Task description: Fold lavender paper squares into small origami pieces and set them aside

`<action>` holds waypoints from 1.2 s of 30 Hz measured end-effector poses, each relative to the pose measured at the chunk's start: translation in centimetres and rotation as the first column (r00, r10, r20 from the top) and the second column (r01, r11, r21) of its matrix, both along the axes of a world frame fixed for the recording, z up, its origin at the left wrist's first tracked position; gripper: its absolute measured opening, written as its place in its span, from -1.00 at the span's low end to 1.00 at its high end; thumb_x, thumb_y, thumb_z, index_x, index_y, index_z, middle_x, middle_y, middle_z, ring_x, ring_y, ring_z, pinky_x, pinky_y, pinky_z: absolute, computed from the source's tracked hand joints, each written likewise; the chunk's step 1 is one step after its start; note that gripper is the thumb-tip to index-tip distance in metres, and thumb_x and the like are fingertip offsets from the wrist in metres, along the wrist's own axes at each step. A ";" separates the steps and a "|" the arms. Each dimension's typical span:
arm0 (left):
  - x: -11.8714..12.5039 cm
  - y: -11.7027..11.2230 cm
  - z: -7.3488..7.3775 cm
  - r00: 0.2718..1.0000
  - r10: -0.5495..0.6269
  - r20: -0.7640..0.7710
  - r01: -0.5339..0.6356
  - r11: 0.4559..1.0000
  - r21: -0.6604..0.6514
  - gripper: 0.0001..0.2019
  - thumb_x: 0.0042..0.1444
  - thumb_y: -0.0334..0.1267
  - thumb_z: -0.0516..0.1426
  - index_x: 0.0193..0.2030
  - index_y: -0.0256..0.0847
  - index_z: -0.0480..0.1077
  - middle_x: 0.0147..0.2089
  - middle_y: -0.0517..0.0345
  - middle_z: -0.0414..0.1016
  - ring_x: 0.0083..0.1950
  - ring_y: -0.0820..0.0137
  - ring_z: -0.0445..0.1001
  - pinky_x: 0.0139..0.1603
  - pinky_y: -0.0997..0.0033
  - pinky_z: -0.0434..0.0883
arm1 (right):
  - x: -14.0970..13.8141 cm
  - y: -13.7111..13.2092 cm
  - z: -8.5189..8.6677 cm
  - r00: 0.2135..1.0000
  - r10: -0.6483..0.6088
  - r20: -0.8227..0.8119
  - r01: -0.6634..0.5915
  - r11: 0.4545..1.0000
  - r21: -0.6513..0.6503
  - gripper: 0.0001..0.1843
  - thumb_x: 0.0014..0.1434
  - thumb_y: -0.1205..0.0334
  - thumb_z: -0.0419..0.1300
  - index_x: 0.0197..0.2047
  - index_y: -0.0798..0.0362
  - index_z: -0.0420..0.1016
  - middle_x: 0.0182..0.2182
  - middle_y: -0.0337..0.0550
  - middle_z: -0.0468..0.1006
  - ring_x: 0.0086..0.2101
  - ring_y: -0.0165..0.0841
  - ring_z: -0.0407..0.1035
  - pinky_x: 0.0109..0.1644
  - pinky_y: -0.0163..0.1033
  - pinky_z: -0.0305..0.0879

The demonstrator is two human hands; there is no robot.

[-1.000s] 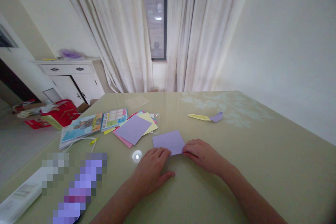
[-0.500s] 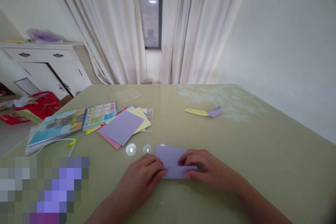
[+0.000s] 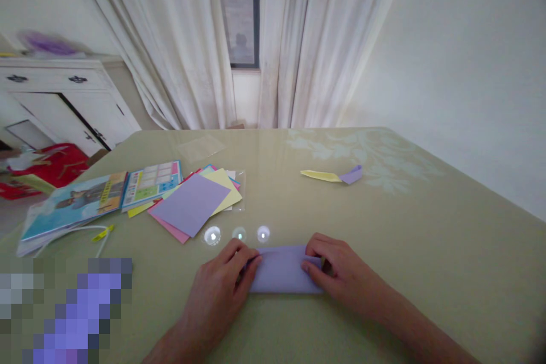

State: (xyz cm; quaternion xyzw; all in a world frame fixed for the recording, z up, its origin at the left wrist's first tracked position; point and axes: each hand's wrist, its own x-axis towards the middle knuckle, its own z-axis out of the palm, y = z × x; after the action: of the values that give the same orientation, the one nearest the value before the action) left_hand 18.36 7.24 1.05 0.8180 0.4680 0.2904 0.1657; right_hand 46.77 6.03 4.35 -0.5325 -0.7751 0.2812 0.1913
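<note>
Purple paper [image 3: 284,273]: lying folded over in front of you on the worktop [image 3: 409,256], its inner layers being hard to make out.
Left hand [image 3: 230,273]: you are pinching the paper's left end, thumb and fingers nearly closed.
Right hand [image 3: 335,267]: you are gripping the opposite end between thumb and curling fingers, a small hollow showing behind them.
Coloured sheets [image 3: 191,205]: fanning out beyond your left hand, beside a blue-covered booklet [image 3: 77,205].
Yellow-and-purple strip [image 3: 322,176]: resting farther off, well apart.
</note>
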 end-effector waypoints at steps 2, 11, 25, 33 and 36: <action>0.1 0.2 -0.3 1.000 0.022 -0.018 -0.022 1.000 -0.013 -0.78 0.49 -0.14 0.07 -0.02 -0.02 0.57 -0.13 0.15 0.63 -0.22 0.32 0.64 -0.18 0.37 0.53 | -0.1 0.0 -0.2 0.998 -0.063 0.029 0.062 0.998 0.022 -0.81 0.39 0.15 0.19 -0.28 -0.01 0.46 -0.32 -0.16 0.56 -0.34 -0.27 0.43 -0.25 -0.24 0.30; 0.1 0.2 -1.0 0.998 0.023 -0.060 -0.021 0.999 0.033 -0.66 0.41 -0.27 0.09 0.25 -0.09 0.51 0.03 -0.03 0.58 0.03 0.14 0.61 0.08 0.15 0.59 | -0.7 0.5 -0.5 0.982 -0.186 -0.001 0.186 0.980 -0.070 -0.81 0.29 0.12 0.32 -0.28 -0.03 0.42 -0.40 -0.23 0.58 -0.39 -0.27 0.45 -0.28 -0.24 0.25; 0.2 0.1 -0.1 0.988 -0.039 -0.148 0.005 0.974 -0.227 -0.80 0.35 -0.29 0.24 0.08 -0.10 0.53 0.03 -0.02 0.54 0.07 0.10 0.55 0.17 0.02 0.52 | -1.0 0.5 -0.8 0.985 -0.174 0.024 0.174 0.984 -0.039 -0.77 0.29 0.26 0.35 0.01 0.00 0.52 -0.23 -0.15 0.56 -0.33 -0.28 0.47 -0.18 -0.19 0.37; 0.1 -0.3 1.6 0.998 -0.055 -0.037 0.036 0.922 -0.384 -0.95 0.27 -0.32 0.23 -0.15 -0.13 0.46 -0.05 0.01 0.53 0.01 0.10 0.48 0.07 0.11 0.42 | -1.5 0.3 -0.2 0.988 -0.141 0.057 0.144 0.988 -0.055 -0.84 0.30 0.33 0.34 -0.05 0.04 0.52 -0.12 -0.16 0.46 -0.34 -0.35 0.44 -0.17 -0.19 0.34; -0.1 -0.2 1.6 0.998 -0.052 0.041 0.064 0.910 -0.409 -0.92 0.24 -0.34 0.20 -0.14 -0.12 0.47 -0.09 0.04 0.55 -0.04 0.11 0.48 0.01 0.15 0.41 | -1.5 0.3 -0.4 0.991 -0.135 0.026 0.136 0.989 -0.054 -0.83 0.29 0.31 0.34 -0.05 0.04 0.52 -0.12 -0.15 0.47 -0.35 -0.35 0.42 -0.15 -0.17 0.35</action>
State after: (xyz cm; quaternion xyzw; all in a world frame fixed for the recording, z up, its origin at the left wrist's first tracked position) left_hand 18.28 7.06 2.61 0.7742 0.4915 0.1928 0.3491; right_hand 45.29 6.32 3.97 -0.5921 -0.7311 0.2832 0.1865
